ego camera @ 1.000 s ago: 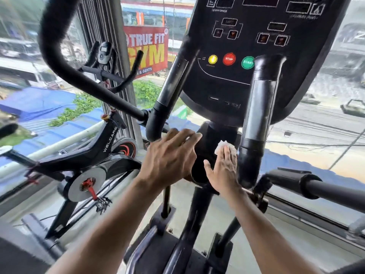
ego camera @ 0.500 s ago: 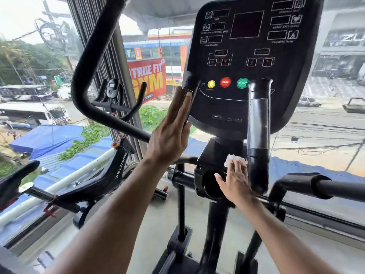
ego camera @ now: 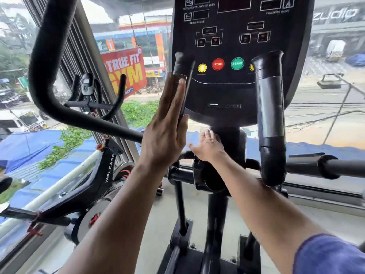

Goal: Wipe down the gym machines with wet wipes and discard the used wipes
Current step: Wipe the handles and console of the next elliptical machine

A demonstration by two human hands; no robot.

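The black elliptical trainer fills the view, its upright centre column (ego camera: 227, 147) rising to a wide black console panel (ego camera: 237, 91) with yellow, red and green round buttons. Two short black-and-grey fixed grip handles flank the console, the right one (ego camera: 269, 115) thick and near, and a long curved black foam-covered swing arm (ego camera: 59, 76) sweeps in from the left. Beyond it, by the window, stands a black spin bike (ego camera: 94, 175).

The left hand (ego camera: 166, 133) stands upright with straight fingers together, flat against the left fixed grip handle (ego camera: 181, 68), steadying rather than gripping. The right hand (ego camera: 209, 146) reaches forward, palm toward the column just under the console; its fingers look spread and flat, pressing a pale wet wipe (ego camera: 206, 130) whose edge only just peeks out at the fingertips, blurred. The hands are apart, the left higher and nearer.

To wipe this neck well, I judge the palm should keep the wipe spread flat, travel round the column's sides as well as its front, and work downward to the joint so grime is not dragged back over cleaned metal.
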